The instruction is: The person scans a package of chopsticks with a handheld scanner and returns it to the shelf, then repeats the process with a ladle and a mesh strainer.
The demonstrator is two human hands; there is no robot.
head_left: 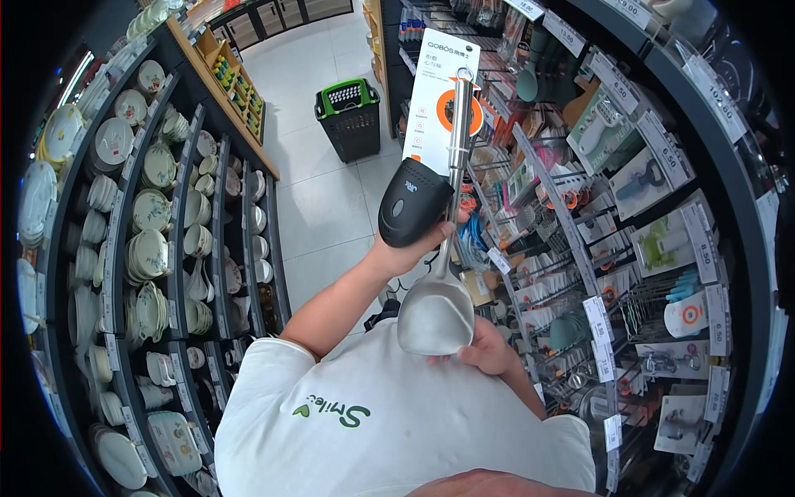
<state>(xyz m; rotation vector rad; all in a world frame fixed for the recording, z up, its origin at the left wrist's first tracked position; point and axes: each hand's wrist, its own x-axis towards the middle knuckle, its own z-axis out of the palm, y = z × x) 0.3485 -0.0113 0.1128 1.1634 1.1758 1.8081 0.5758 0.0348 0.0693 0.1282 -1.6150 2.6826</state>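
Observation:
A steel wok spatula (437, 319) is held upright in front of my chest, its broad blade down and its handle up. A white and orange cardboard tag (428, 99) hangs behind the handle at the top. My left hand (414, 248) is closed around the lower handle, and a black rounded piece (414, 203) hides much of that hand. At the blade's lower right edge, my right hand (490, 349) grips the metal, with the thumb in front and fingertips showing below.
Shelves of plates and bowls (151, 211) line the left side. Racks of packaged kitchen tools (596, 224) with price labels stand close on the right. A black shopping basket (348, 132) with green trim stands on the tiled aisle floor (319, 203) ahead.

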